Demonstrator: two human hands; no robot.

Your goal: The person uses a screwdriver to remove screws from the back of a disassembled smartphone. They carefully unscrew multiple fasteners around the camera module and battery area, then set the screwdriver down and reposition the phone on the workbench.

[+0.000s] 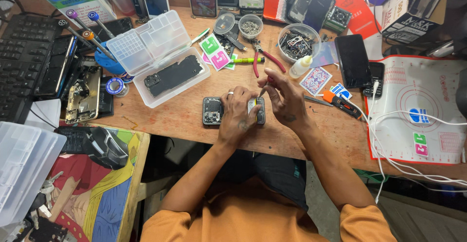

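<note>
Opened phone (212, 111), back cover off, lying flat near the front edge of the bench (180, 118), about midway along it. Dark inner boards and camera block exposed at its left end; right end partly hidden under the hands.

Left hand (237, 117): palm down, fingers curled over the phone's middle, pinning it to the bench. Ring on one finger.

Right hand (287, 96): narrow pinch on a slim tool (263, 90), tip pointed down at the phone's right end. Kind of tool too small to tell.

Handling, by judgement: light, stiff, flat; bared parts fragile, likely to slide on the wood. Best held by its long edges, fingers off the boards.

Nearby: clear lidded parts box (165, 59) toward the back left; red-handled pliers (265, 59) behind the hands; dark phone (353, 61) face up to the right; white work mat (428, 110) at the right end.
</note>
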